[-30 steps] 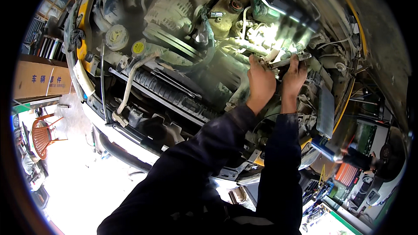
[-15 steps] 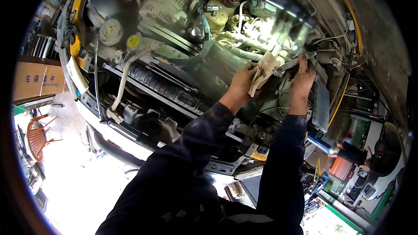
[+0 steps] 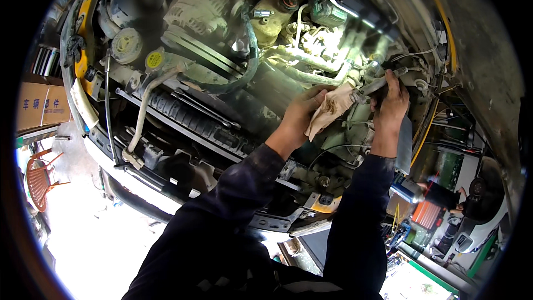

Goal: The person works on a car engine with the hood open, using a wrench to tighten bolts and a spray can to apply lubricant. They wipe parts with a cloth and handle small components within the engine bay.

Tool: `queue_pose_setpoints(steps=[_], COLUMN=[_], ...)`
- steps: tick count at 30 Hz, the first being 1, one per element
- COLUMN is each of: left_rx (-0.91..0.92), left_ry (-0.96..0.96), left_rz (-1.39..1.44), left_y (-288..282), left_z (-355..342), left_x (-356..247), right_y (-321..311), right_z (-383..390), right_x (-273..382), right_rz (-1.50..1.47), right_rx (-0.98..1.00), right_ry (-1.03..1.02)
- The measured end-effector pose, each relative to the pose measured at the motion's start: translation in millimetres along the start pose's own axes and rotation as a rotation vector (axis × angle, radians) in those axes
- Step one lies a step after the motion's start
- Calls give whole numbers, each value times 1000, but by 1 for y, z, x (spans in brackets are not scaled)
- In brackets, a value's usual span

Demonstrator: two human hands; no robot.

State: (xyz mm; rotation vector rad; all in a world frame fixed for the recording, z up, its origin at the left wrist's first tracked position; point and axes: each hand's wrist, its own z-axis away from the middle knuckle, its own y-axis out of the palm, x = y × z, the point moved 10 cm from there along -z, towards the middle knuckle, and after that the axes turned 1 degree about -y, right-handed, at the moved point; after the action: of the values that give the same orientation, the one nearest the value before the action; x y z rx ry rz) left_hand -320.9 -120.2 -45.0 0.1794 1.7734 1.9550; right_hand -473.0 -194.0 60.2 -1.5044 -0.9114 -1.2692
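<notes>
Both my arms in dark sleeves reach up into an open car engine bay [image 3: 222, 66]. My left hand [image 3: 302, 114] grips a dirty beige rag [image 3: 331, 110] and presses it against the near end of a metal tool. My right hand [image 3: 391, 103] is closed around that slim metal tool [image 3: 373, 84], a rod-like piece that points toward the brightly lit hoses and fittings [image 3: 327, 50] at the back of the bay. The tool's far tip sits among the fittings and is partly hidden by glare.
A radiator and its hose [image 3: 166, 111] run along the left. Yellow-capped reservoirs [image 3: 127, 44] stand at the upper left. A cardboard box [image 3: 41, 105] and a red chair [image 3: 39, 180] are at the far left. Cluttered tools and containers [image 3: 427, 211] lie lower right.
A rag has come into my left hand and now sits against the tool. Both hands have shifted slightly left and lower from the bright fittings, with the view moving closer.
</notes>
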Motion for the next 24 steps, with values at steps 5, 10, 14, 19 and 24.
queue_pose_setpoints(steps=[5,10,14,19,24], left_rx=[-49,-133,-211,-298,-369], left_ry=[166,368,739,855,585], left_rz=[-142,-366,-728,-893,-506], left_y=[3,16,36,43,21], left_z=[-6,-1,14,15,2], left_x=[-6,-32,-54,-57,-38], right_y=[7,13,11,13,13], right_z=[-1,-1,-2,-2,3], right_x=[4,6,1,-1,0], right_rz=[-16,-11,5,19,116], right_rx=[-4,-22,-31,-7,-50], right_ry=[-8,-22,-7,-12,-45])
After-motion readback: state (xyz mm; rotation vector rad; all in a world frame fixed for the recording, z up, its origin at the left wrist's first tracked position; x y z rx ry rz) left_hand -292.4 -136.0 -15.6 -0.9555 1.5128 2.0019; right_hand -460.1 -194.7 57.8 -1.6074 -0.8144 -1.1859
